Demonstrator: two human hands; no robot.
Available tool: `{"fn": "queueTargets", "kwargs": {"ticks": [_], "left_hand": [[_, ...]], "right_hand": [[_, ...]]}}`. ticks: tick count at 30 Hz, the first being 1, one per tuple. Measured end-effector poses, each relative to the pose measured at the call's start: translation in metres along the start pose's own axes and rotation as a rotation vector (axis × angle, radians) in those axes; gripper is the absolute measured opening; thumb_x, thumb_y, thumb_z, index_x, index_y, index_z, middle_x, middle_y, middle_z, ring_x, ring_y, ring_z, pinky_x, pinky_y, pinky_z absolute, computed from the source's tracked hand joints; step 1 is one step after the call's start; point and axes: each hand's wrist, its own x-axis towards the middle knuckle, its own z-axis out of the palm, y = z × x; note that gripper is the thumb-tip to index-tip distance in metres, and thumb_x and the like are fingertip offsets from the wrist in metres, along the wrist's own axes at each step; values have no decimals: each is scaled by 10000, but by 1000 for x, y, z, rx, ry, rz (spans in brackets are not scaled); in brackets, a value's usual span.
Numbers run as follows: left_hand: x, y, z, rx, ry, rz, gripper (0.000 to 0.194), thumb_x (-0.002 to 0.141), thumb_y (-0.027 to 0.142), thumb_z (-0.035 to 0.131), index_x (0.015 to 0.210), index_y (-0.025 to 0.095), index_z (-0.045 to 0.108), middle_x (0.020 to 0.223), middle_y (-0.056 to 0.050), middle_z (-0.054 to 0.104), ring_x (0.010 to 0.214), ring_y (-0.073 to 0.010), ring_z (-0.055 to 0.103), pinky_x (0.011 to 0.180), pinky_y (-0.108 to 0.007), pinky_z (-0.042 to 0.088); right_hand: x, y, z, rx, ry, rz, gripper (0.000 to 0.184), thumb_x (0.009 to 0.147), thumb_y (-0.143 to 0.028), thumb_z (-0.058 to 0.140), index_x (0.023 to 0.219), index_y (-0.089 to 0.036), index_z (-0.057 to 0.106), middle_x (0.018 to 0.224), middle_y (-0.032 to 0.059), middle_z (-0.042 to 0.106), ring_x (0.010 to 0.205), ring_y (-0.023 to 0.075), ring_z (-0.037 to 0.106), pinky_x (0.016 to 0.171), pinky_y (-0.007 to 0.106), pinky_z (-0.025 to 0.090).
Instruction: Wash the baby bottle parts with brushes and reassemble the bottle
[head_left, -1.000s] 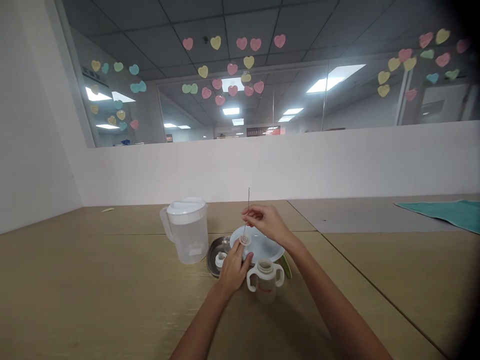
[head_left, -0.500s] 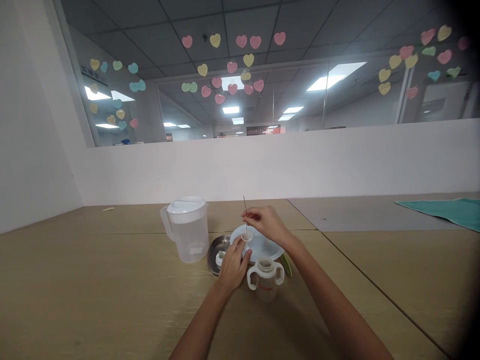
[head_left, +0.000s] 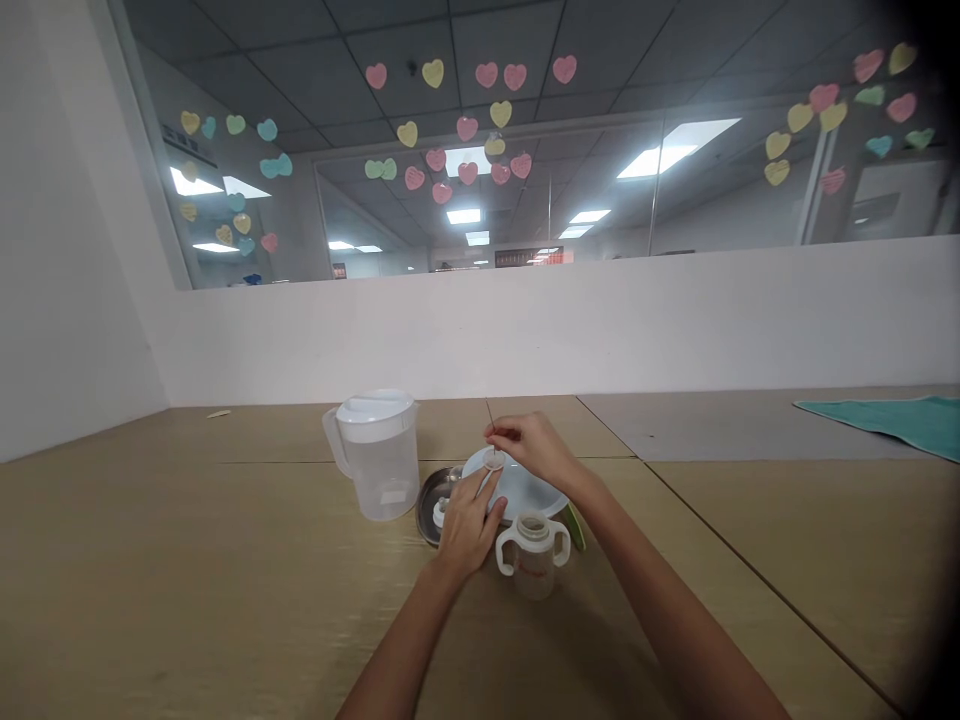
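Between the fingers of my left hand (head_left: 466, 525) is a small, round translucent piece (head_left: 493, 459), possibly a bottle nipple. My right hand (head_left: 531, 443) pinches a thin, straight wire-like stick (head_left: 490, 411); its lower end meets the round piece, though how deep it goes I cannot tell. Both hands are over a pale shallow dish (head_left: 529, 497). Just in front of it stands an uncapped baby bottle (head_left: 533, 572) with two white handles. Left of my left hand, a metal bowl (head_left: 424, 500) contains a white ring-shaped part (head_left: 440, 512), partly hidden by the hand.
A lidded translucent pitcher (head_left: 385, 475) stands left of the bowl. Something long and green (head_left: 576, 528) lies by the dish's right edge. Far right is a teal cloth (head_left: 892, 420). A white wall (head_left: 525, 330) with a window above closes off the table's back.
My right hand has slid the stick lower against the round piece, so less of it shows above. My left fingers have shifted slightly, raising and tilting the piece. The view has shifted a little.
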Motion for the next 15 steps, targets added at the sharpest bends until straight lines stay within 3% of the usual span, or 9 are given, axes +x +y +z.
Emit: {"fn": "queueTargets", "kwargs": {"ticks": [9, 15], "left_hand": [[1, 3, -4, -24, 3, 44, 468, 903, 365, 349, 1346, 220, 308, 1370, -63, 376, 1266, -195, 326, 1049, -396, 282], [0, 3, -5, -68, 86, -15, 391, 889, 339, 389, 1258, 218, 430, 1334, -59, 422, 1232, -197, 374, 1027, -369, 317]], "right_hand": [[-1, 7, 0, 0, -117, 49, 121, 736, -171, 567, 737, -156, 687, 629, 13, 659, 583, 106, 573, 565, 190, 403], [-1, 4, 0, -35, -17, 72, 120, 743, -174, 571, 764, -156, 688, 634, 25, 667, 590, 118, 592, 590, 206, 419]]}}
